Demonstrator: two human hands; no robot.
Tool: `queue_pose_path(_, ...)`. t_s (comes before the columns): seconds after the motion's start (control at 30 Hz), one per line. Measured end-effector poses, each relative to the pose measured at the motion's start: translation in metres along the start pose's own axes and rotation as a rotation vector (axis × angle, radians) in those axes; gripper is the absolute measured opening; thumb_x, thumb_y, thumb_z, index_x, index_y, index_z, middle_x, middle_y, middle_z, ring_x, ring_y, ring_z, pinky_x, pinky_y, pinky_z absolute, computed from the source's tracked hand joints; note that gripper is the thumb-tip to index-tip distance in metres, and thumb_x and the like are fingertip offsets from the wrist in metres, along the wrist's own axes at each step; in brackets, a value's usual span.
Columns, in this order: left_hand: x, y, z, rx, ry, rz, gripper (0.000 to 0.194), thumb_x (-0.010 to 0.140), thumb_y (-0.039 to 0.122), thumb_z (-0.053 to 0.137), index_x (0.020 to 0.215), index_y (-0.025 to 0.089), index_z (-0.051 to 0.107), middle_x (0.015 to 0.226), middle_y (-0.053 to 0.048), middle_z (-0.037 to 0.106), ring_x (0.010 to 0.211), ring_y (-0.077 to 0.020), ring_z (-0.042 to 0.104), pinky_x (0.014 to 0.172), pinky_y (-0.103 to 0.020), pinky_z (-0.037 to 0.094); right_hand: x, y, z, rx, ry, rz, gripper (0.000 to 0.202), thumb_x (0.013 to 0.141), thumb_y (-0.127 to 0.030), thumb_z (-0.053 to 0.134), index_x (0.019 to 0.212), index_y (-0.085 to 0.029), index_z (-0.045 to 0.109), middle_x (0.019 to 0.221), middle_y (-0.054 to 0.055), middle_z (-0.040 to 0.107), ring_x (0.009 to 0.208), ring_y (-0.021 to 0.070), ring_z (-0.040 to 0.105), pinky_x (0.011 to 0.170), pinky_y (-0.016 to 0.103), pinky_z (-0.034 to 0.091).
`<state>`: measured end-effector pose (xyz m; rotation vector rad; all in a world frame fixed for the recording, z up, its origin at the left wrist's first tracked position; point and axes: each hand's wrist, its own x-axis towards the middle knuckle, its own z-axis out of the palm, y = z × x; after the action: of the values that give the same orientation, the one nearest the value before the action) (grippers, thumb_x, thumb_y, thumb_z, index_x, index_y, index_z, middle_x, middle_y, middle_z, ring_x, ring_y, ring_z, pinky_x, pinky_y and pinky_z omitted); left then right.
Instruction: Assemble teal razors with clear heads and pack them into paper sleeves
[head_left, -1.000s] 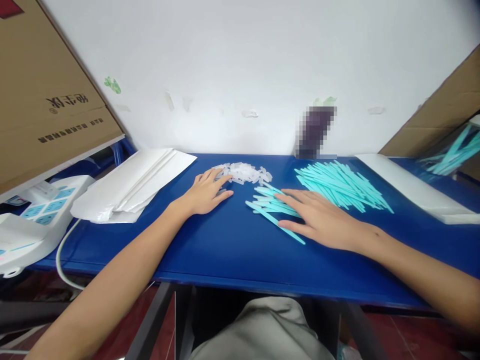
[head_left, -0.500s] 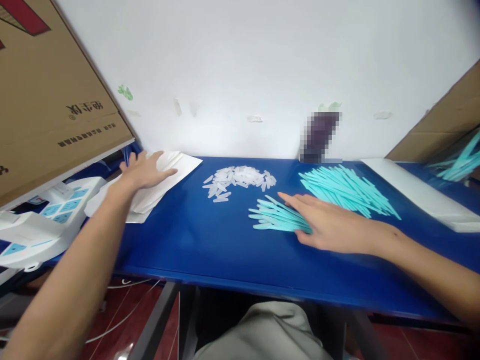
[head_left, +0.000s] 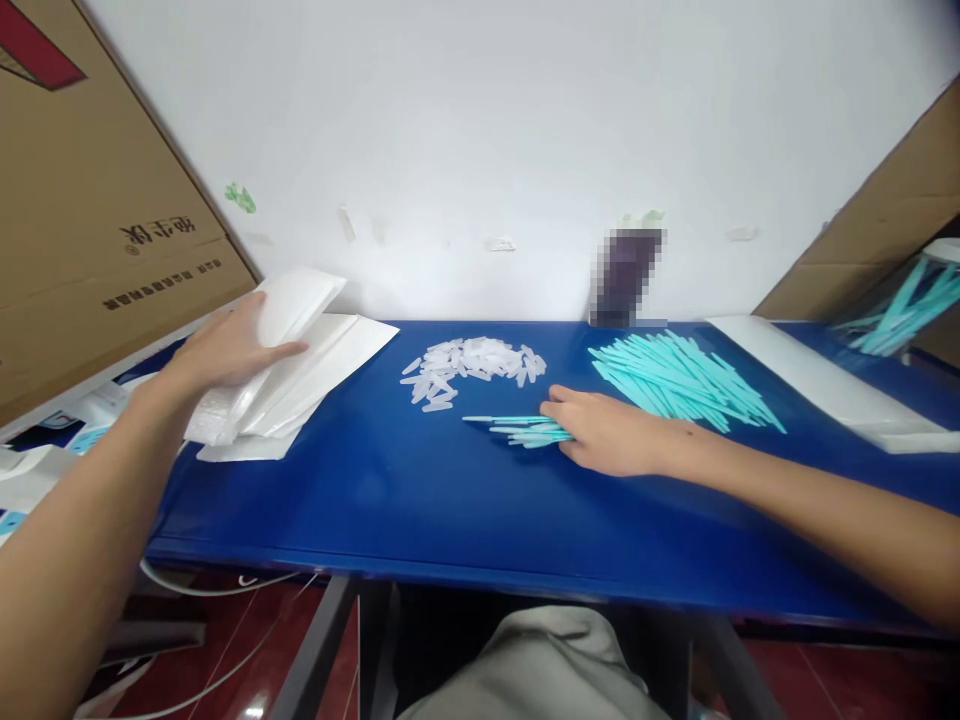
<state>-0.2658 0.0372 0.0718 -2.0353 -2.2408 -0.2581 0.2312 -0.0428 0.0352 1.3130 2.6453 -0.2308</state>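
Over the blue table [head_left: 405,510], two bare hands, well apart from each other. At the left, left hand [head_left: 225,345] clamped on a white envelope [head_left: 300,303], with thumb out to the right and fingers along the envelope's left side. Far end of that envelope raised, tilted up toward the white wall [head_left: 450,130]. Just under and to the right, more envelopes [head_left: 334,352], flat on the table in an uneven stack.

Right of centre, right hand [head_left: 611,432] clamped on a small bundle of teal sticks [head_left: 529,431], thumb on the near side, fingers curled together on the far side. Stick ends out to the left, roughly level and low over the table; impossible to tell whether touching it.

Far side, centre, between both hands: a loose heap of small white pieces [head_left: 480,358], with a few strays at the near left. Far right, just beyond the right hand: a larger pile [head_left: 686,380] of the same sticks, lying mostly slantwise. Farther right, a long white slab [head_left: 817,385], and beside it a lidded tub [head_left: 943,250] with more sticks inside. At the far left, a brown carton [head_left: 67,200], leaning; nearer, a power strip [head_left: 30,478], partly hidden by the left forearm.
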Motion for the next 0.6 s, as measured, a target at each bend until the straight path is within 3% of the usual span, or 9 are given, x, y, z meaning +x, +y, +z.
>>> queue_pose_path(0.07,0.002,0.003,-0.007,0.064,-0.031,0.040,0.115,0.089,0.077,0.060,0.167,0.006,0.014,0.172,-0.022,0.027,0.152,-0.0464,0.036,0.123,-0.057,0.031,-0.004,0.001,0.005,0.013,0.060,0.011,0.022,0.093,-0.015,0.053,0.113,-0.017,0.063,0.116,0.016,0.068,0.093,0.0277,0.069,0.071,0.035,0.047)
queue_pose_path(0.17,0.000,0.008,-0.008,0.057,-0.084,0.058,0.120,0.086,0.085,0.055,0.167,0.005,0.018,0.171,-0.023,0.029,0.152,-0.0459,0.037,0.124,-0.056,0.031,-0.011,0.001,0.009,0.184,0.160,0.013,0.012,0.094,-0.017,0.050,0.101,-0.020,0.059,0.092,0.008,0.069,0.079,0.0249,0.065,0.065,0.035,0.042)
queue_pose_path(0.23,-0.004,0.011,-0.004,-0.002,-0.087,0.051,0.127,0.082,0.094,0.049,0.166,0.004,0.020,0.171,-0.023,0.030,0.152,-0.0461,0.037,0.125,-0.056,0.031,-0.015,0.002,0.010,0.450,0.265,-0.016,0.005,0.095,-0.022,0.052,0.092,-0.022,0.056,0.079,0.002,0.064,0.068,0.0206,0.059,0.063,0.033,0.041)
queue_pose_path(0.43,-0.010,0.014,0.007,-0.067,-0.049,0.045,0.148,0.068,0.109,0.029,0.166,0.000,0.014,0.174,-0.023,0.022,0.155,-0.0478,0.031,0.127,-0.057,0.027,-0.016,0.003,0.010,1.248,0.653,-0.052,0.036,0.089,-0.049,0.074,0.078,-0.024,0.051,0.056,-0.008,0.040,0.046,0.0109,0.036,0.048,0.030,0.029)
queue_pose_path(0.5,-0.011,0.015,0.003,-0.071,0.012,0.053,0.147,0.067,0.110,0.027,0.165,0.002,0.016,0.174,-0.018,0.025,0.153,-0.0478,0.033,0.127,-0.057,0.028,-0.013,0.002,0.011,1.381,0.737,-0.114,0.040,0.089,-0.049,0.076,0.075,-0.025,0.049,0.054,-0.009,0.040,0.044,0.0107,0.040,0.050,0.031,0.034)
queue_pose_path(0.6,-0.018,0.028,-0.018,-0.116,0.176,0.065,0.128,0.071,0.106,0.036,0.165,0.021,0.019,0.175,0.001,0.027,0.154,-0.0450,0.032,0.130,-0.058,0.026,-0.009,-0.002,0.017,1.368,0.793,-0.133,0.039,0.090,-0.050,0.076,0.076,-0.025,0.051,0.052,-0.008,0.048,0.046,0.0127,0.049,0.052,0.033,0.042)
